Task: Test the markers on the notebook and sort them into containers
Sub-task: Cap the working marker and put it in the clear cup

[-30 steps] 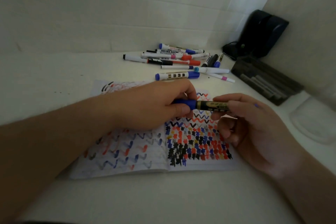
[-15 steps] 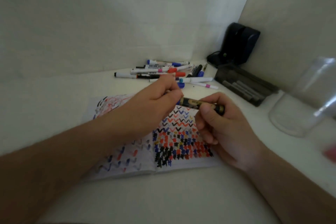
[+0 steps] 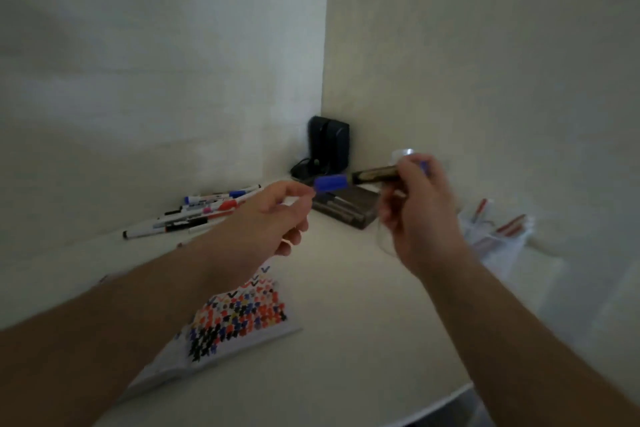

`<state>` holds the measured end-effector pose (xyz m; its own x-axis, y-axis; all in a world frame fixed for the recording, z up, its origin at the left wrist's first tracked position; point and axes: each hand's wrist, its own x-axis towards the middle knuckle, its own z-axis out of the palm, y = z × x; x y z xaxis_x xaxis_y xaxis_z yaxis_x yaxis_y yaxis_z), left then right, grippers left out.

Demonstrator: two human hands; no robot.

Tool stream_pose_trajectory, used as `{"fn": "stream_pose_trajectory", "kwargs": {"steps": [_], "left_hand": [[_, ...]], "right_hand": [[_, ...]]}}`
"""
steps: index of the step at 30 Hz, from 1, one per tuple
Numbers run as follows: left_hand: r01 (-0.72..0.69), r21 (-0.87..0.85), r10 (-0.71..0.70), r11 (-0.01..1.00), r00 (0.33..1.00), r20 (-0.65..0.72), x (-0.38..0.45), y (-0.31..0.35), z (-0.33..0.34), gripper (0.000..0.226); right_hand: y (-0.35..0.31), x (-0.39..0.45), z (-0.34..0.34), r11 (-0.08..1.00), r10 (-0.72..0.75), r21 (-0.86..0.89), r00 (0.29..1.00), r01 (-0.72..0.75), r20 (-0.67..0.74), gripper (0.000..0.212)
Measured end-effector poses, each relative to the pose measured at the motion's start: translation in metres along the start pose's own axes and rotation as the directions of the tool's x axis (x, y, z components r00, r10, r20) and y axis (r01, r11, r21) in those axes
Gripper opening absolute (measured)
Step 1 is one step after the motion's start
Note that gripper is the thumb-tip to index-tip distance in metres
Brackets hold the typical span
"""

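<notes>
White tabletop (image 3: 346, 340) runs into a pale corner where two walls meet, a black device (image 3: 329, 146) standing there. Raised above it, the right hand (image 3: 415, 215) curls round a black-and-gold marker (image 3: 375, 173), its tip pointing left. Just left of that tip, the left hand (image 3: 273, 215) pinches the blue cap (image 3: 330, 183), apart from the barrel. Below both hands lies the scribbled notebook (image 3: 239, 319); loose markers (image 3: 204, 208) lie beyond the left hand, a dark tray (image 3: 349, 211) behind the cap.
</notes>
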<state>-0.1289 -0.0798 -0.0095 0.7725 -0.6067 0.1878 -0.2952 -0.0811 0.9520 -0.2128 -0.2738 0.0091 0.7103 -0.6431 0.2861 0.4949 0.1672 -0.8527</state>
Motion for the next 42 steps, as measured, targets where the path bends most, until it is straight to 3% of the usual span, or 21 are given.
{"fn": "stream_pose_trajectory", "kwargs": {"steps": [3, 5, 9, 12, 16, 21, 23, 26, 28, 31, 33, 34, 36, 39, 42], "left_hand": [[-0.013, 0.151, 0.006, 0.989, 0.999, 0.048, -0.001, -0.003, 0.009, 0.015], [0.015, 0.271, -0.044, 0.962, 0.994, 0.1, -0.003, -0.015, 0.008, 0.013], [0.078, 0.417, -0.126, 0.906, 0.988, 0.09, -0.006, -0.034, -0.005, 0.012], [0.11, 0.534, -0.139, 0.838, 0.99, 0.013, -0.003, -0.047, -0.027, 0.009], [0.164, 0.691, -0.067, 0.704, 0.984, -0.165, 0.009, -0.071, -0.071, 0.011], [0.291, 0.743, 0.006, 0.603, 0.929, -0.369, 0.035, -0.105, -0.12, 0.027], [0.296, 0.781, 0.023, 0.55, 0.929, -0.369, 0.043, -0.115, -0.128, 0.036], [0.241, 0.843, 0.037, 0.481, 0.955, -0.294, 0.053, -0.119, -0.127, 0.027], [0.231, 0.892, -0.03, 0.388, 0.971, -0.238, 0.057, -0.116, -0.124, 0.029], [0.207, 0.956, -0.102, 0.207, 0.977, -0.19, 0.058, -0.107, -0.122, 0.033], [0.17, 0.984, -0.023, 0.048, 0.985, -0.169, 0.052, -0.094, -0.126, 0.033], [0.138, 0.99, 0.03, 0.024, 0.99, -0.139, 0.045, -0.085, -0.129, 0.028], [0.031, 0.989, 0.113, 0.143, 0.992, -0.048, 0.029, -0.064, -0.131, 0.017], [-0.161, 0.938, 0.293, 0.307, 0.954, 0.068, -0.002, -0.033, -0.114, 0.022], [-0.264, 0.778, 0.419, 0.57, 0.908, 0.001, -0.019, -0.027, -0.093, 0.026]], "right_hand": [[-0.052, 0.023, -0.036, 0.967, -0.251, -0.097, 0.945, 0.235, -0.21, 0.013], [-0.062, 0.037, -0.052, 0.957, -0.255, -0.205, 0.935, 0.207, -0.246, 0.011], [-0.05, 0.046, -0.057, 0.935, -0.126, -0.351, 0.972, 0.05, -0.196, 0.018], [-0.048, 0.037, -0.05, 0.932, -0.181, -0.343, 0.97, 0.116, -0.163, 0.015], [-0.016, 0.011, -0.011, 0.885, -0.219, -0.408, 0.974, 0.222, 0.055, 0.018], [0.077, 0.001, 0.053, 0.817, 0.088, -0.56, 0.931, 0.137, 0.355, 0.027], [0.107, 0.007, 0.073, 0.747, 0.183, -0.654, 0.907, 0.124, 0.38, 0.027], [0.138, 0.013, 0.082, 0.64, 0.226, -0.751, 0.893, 0.165, 0.389, 0.025], [0.149, 0.014, 0.076, 0.571, 0.256, -0.792, 0.87, 0.217, 0.422, 0.025], [0.152, 0.015, 0.068, 0.605, 0.243, -0.763, 0.86, 0.228, 0.45, 0.024], [0.149, 0.016, 0.065, 0.631, 0.205, -0.732, 0.855, 0.257, 0.477, 0.025], [0.147, 0.015, 0.065, 0.627, 0.177, -0.718, 0.843, 0.302, 0.509, 0.026], [0.139, 0.009, 0.068, 0.59, 0.123, -0.68, 0.784, 0.435, 0.608, 0.036], [0.129, -0.004, 0.073, 0.52, 0.07, -0.606, 0.677, 0.602, 0.733, 0.054], [0.13, -0.014, 0.079, 0.532, 0.027, -0.555, 0.643, 0.639, 0.766, 0.031]]}}
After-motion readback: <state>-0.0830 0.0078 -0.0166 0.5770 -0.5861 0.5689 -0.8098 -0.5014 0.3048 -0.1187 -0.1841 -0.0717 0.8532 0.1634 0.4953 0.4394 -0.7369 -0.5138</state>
